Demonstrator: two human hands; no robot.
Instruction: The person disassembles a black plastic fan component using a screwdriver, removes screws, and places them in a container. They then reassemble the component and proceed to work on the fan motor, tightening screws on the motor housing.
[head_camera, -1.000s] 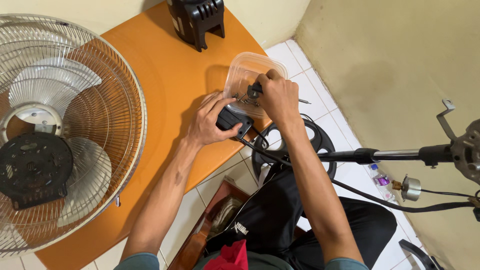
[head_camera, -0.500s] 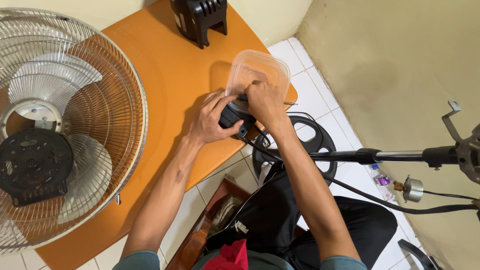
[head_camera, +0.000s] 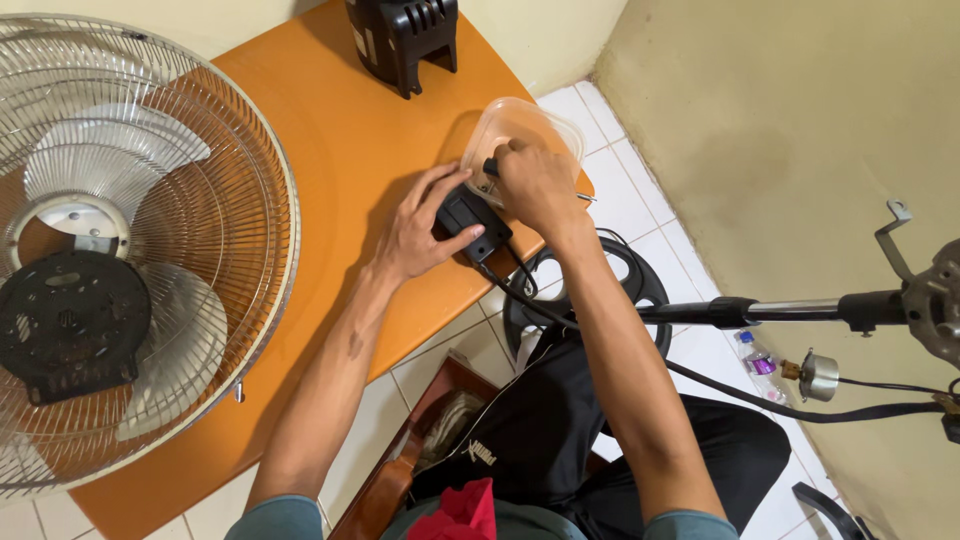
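My left hand (head_camera: 415, 230) grips a small black plastic box (head_camera: 472, 221) on the orange table (head_camera: 330, 130), near its right edge. A black cable (head_camera: 620, 345) runs from the box off the table. My right hand (head_camera: 535, 185) is closed around a black-handled screwdriver (head_camera: 492, 167), its metal tip showing to the right of the hand. The right hand hovers just over a clear plastic container (head_camera: 520, 125) that sits behind the box.
A fan cage with blades and a black motor plate (head_camera: 70, 325) lies on the table's left. A black housing (head_camera: 403, 35) stands at the far edge. A round fan base (head_camera: 640, 285) and a metal pole (head_camera: 790, 310) are on the tiled floor at right.
The right hand dropped from above the container down toward the black box, then shifted slightly up toward the container. The left hand stayed on the box.
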